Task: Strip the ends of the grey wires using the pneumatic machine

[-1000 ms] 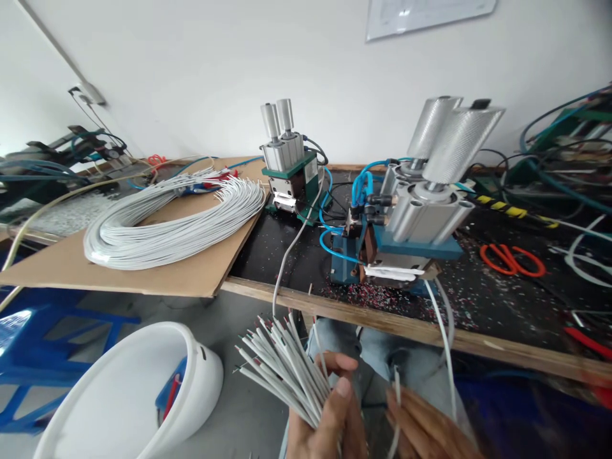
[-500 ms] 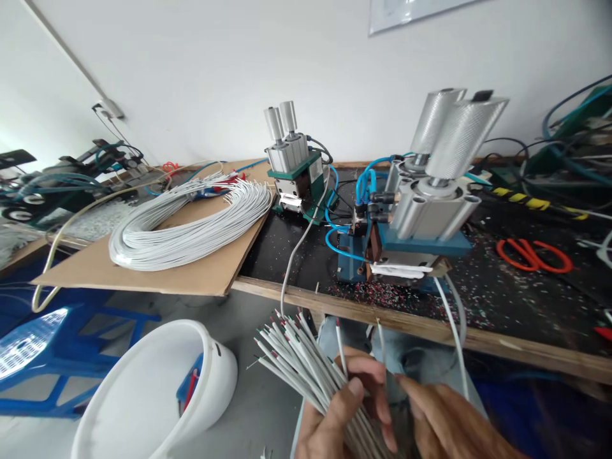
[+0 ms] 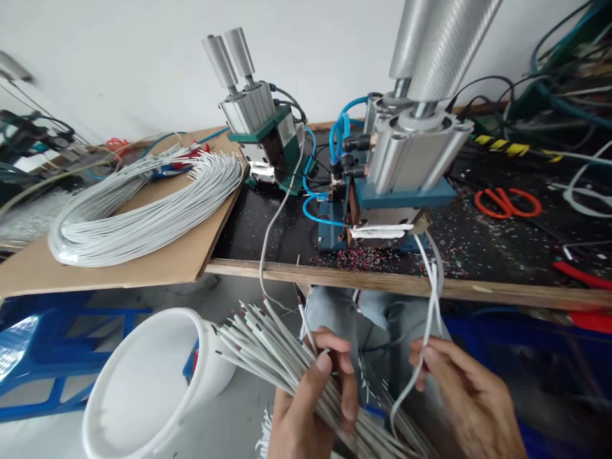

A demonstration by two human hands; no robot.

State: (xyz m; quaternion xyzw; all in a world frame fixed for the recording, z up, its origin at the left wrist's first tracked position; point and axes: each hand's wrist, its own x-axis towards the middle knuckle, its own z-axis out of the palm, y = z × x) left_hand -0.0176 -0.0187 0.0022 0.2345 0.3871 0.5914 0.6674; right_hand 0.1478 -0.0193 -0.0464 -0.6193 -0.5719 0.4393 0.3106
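Observation:
A thick bundle of white cables point(image 3: 265, 344) lies across my left hand point(image 3: 318, 389), whose fingers are wrapped round it. Dark and coloured conductor tips show at the bundle's upper-left ends, and one cable stands apart by my fingers. My right hand point(image 3: 459, 386) pinches a single white cable point(image 3: 426, 328) between thumb and fingers. That cable's top end points up towards the near wire-stripping machine point(image 3: 406, 166), while its lower part curves back to the bundle. White strips rest in the front of the machine, which has silver cylinders and a blue base.
A coil of white cables point(image 3: 143, 223) lies on cardboard point(image 3: 157, 280) at the left. A smaller green-based machine point(image 3: 258, 121) stands behind. Orange-handled scissors point(image 3: 507, 203) are on the black bench. Below its wooden edge point(image 3: 335, 275) stands a white bucket point(image 3: 143, 376).
My right hand has moved right, away from my left, drawing a single cable upright beside the bundle. The view has shifted down and to the right.

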